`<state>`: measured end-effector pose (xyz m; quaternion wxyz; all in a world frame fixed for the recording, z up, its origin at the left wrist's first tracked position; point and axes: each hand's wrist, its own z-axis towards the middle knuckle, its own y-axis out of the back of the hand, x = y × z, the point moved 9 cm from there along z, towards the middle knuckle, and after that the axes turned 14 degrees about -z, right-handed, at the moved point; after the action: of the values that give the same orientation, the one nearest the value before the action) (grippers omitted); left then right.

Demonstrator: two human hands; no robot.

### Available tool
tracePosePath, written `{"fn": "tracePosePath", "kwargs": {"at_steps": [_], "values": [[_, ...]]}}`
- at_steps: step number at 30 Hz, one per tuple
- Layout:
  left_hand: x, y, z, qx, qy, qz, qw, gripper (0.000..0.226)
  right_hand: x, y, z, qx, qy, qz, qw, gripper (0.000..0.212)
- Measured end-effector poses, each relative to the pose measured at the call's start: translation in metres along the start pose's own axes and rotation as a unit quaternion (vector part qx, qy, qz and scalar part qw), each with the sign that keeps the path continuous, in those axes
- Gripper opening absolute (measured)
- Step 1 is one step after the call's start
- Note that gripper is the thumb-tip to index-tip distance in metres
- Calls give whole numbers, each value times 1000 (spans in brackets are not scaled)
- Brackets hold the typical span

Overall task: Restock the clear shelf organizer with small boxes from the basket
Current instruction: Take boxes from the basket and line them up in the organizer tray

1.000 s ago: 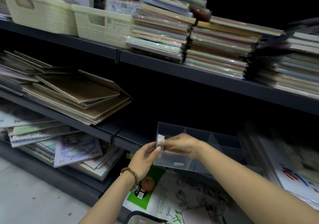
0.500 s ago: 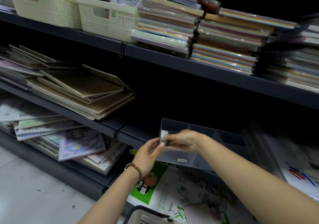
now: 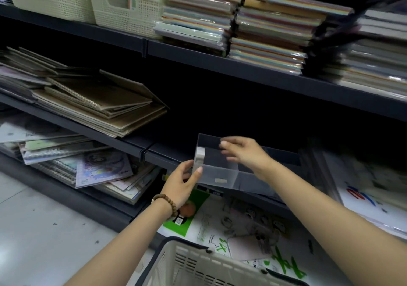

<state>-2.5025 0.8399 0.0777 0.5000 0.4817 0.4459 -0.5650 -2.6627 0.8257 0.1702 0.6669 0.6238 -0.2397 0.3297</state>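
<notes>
The clear shelf organizer sits on the dark middle shelf, split into compartments. A small white box stands upright against the left wall of its left compartment. My left hand, with a bead bracelet on the wrist, grips the organizer's front left corner. Over that same compartment hovers my right hand, fingers apart and holding nothing. The cream shopping basket with a dark rim shows at the bottom edge; its contents are hidden.
Brown spiral notebooks lie stacked left on the same shelf. Colored paper packs and two cream bins fill the shelf above. Printed pads lie on the bottom shelf below the organizer.
The small white box left my fingers and now stands in the organizer's left compartment. My right hand opened and lifted away to the right. The basket came into view.
</notes>
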Motion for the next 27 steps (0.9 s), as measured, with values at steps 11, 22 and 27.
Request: {"fn": "tracePosePath", "kwargs": {"at_steps": [11,22,27], "values": [[143,-56,-130,182,175,222,942,63,-174,-87,-188,215,-223,32,950,32],[319,-48,-244,212,390,283,850,39,-349,-182,-315,299,-345,-87,885,36],[341,-76,-253,237,412,226,850,32,-379,-207,-323,310,-332,-119,883,49]]}}
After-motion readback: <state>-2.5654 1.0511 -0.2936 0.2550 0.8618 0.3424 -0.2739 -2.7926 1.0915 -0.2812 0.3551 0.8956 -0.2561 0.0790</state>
